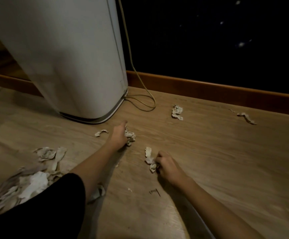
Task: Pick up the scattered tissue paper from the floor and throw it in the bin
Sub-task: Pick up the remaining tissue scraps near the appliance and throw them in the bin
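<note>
Crumpled pale tissue paper lies scattered over the wooden floor. My left hand reaches forward and is closed on a tissue wad near the base of the white unit. My right hand is closed on another crumpled tissue that rests on the floor. A small curled scrap lies just left of my left hand. More pieces sit farther off: one clump and a twisted strip near the skirting. A big heap of tissue lies at the lower left. No bin is in view.
A tall white appliance stands at the back left, with a yellowish cable looping on the floor beside it. A brown skirting board runs under a dark wall. My black-clad knee fills the lower left. A small dark staple-like bit lies near my right forearm.
</note>
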Motion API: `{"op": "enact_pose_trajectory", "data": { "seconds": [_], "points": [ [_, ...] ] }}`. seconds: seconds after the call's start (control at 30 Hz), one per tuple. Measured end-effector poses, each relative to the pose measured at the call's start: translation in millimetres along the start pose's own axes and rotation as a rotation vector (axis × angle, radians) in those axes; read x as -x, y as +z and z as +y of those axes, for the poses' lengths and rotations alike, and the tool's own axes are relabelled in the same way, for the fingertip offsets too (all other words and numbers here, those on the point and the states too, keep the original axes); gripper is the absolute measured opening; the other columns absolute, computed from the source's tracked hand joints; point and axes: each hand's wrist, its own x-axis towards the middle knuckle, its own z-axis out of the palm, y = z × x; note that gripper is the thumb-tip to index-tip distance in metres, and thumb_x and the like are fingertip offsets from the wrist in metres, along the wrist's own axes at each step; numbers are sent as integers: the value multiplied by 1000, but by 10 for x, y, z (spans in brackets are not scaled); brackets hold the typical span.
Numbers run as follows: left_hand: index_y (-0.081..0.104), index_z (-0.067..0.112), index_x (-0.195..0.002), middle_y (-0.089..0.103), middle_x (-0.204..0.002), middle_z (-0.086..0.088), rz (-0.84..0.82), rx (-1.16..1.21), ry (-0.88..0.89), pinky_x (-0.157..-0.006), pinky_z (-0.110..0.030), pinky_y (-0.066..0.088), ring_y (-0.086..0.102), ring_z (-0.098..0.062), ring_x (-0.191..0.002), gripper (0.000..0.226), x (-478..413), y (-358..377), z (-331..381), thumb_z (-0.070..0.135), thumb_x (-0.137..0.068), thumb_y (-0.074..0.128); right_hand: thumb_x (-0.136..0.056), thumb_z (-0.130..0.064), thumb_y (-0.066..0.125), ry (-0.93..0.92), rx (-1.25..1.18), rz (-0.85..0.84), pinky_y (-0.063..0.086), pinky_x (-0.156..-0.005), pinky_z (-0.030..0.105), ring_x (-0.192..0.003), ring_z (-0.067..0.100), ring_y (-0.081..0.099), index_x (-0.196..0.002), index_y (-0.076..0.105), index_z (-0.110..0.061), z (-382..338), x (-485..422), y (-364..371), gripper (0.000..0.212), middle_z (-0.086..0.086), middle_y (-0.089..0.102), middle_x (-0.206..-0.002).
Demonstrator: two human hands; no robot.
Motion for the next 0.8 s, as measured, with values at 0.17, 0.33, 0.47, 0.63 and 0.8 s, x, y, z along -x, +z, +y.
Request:
{"op": "enact_pose_trajectory", "data": {
  "seconds": [0.17, 0.33, 0.47, 0.63, 0.8],
  "points": [
    [46, 10, -132, 45, -138, -21, -167, -129, 45, -102, -37, 43, 48, -36, -123, 59, -269, 150, -29, 1, -76, 61, -88, -17, 48, -80, 65, -37, 38, -92, 30, -117, 21, 44, -124, 53, -21, -57, 19, -43, 37, -1, 46, -124],
    [65, 8, -112, 65, -118, -17, -109, -194, 143, -96, -36, 45, 57, -32, -112, 35, 50, 148, -42, 2, -78, 60, -92, -17, 46, -234, 173, -185, 39, -96, 38, -119, 27, 42, -133, 46, -25, -120, -181, -140, 42, 8, 47, -136],
    [71, 9, -97, 70, -104, -17, -56, -81, 194, -85, -33, 47, 61, -32, -102, 29, 496, 88, -256, -3, -72, 61, -83, 1, 54, -258, 209, -113, 40, -75, 35, -95, 26, 49, -93, 61, -10, -234, -261, -71, 17, 11, 58, -103],
    [74, 9, -87, 75, -90, -14, 118, 17, 50, -76, -27, 49, 68, -25, -87, 25, 749, -334, -718, -5, -69, 64, -75, 5, 52, -227, 47, -25, 32, -73, 34, -96, 32, 48, -82, 62, -2, -482, -375, 24, 14, 18, 62, -93],
    [71, 6, -102, 71, -109, -15, 75, -108, -4, -88, -28, 48, 65, -26, -103, 33, 1053, -694, -962, 1, -70, 70, -83, -3, 51, -377, -53, -110, 43, -87, 38, -107, 33, 54, -100, 63, 1, -1036, -497, 331, 21, 16, 59, -115]
  ]
}}
